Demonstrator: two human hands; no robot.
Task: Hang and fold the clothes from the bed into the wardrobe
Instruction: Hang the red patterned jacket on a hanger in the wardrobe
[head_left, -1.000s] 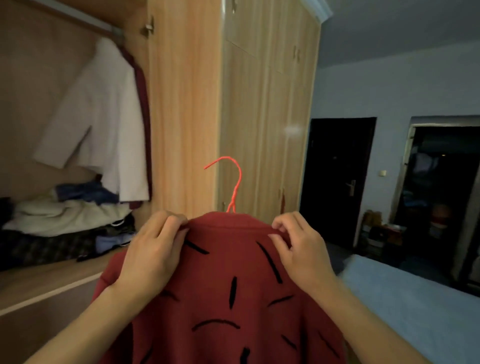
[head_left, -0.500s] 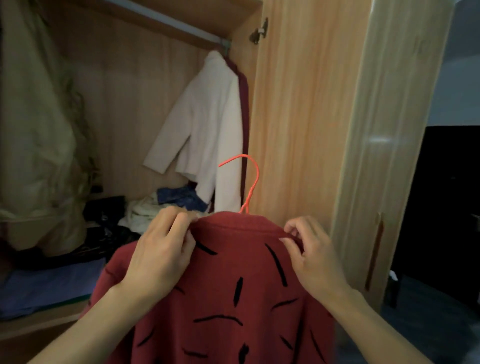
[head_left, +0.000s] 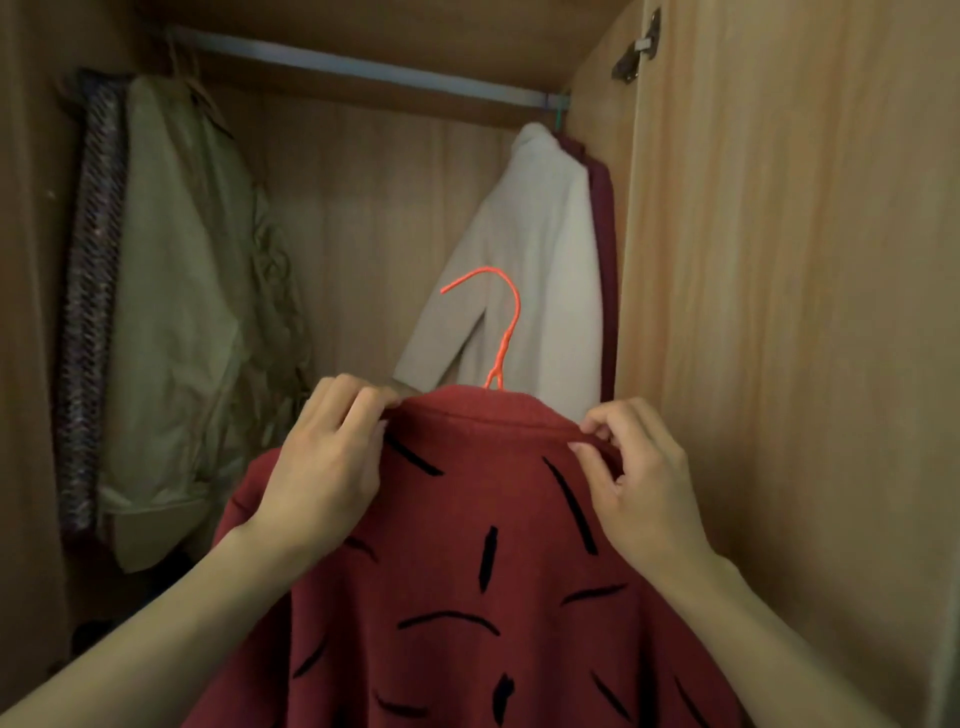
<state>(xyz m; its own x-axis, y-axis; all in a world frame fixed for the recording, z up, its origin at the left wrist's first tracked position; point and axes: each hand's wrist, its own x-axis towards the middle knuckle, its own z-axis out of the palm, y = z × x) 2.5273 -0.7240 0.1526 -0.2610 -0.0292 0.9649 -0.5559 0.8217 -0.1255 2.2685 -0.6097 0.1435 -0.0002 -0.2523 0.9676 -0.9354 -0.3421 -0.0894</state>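
Red sweater (head_left: 467, 597) with short black dashes across its back hangs on an orange wire hanger (head_left: 501, 332), held up in front of the open wardrobe (head_left: 779, 312). No brand, label or writing can be read anywhere on it or on the clothes around it.

Both hands grasp the sweater at the neckline. The left hand (head_left: 324, 467) has its fingers (head_left: 358, 410) curled over the left end of the collar, pinching the cloth there, with the palm lying against the shoulder. The right hand (head_left: 641, 483) pinches the right end of the collar between thumb and fingertips, its other fingers bent in loosely. The hanger's hook rises from the middle of the collar, between the two hands, and curves to the left. It sits well below the metal rail (head_left: 363, 67) near the wardrobe's top and touches nothing.

Behind the hook, at the right end of the rail, hangs a cream jacket (head_left: 540, 270), with a dark red garment (head_left: 607, 260) just beside it against the wardrobe's side wall. At the left end hangs an olive green coat (head_left: 187, 312), and beside that a dark patterned knit piece (head_left: 85, 312). The wardrobe door (head_left: 805, 364) stands open to the right, its hinge (head_left: 636, 49) showing near the top.
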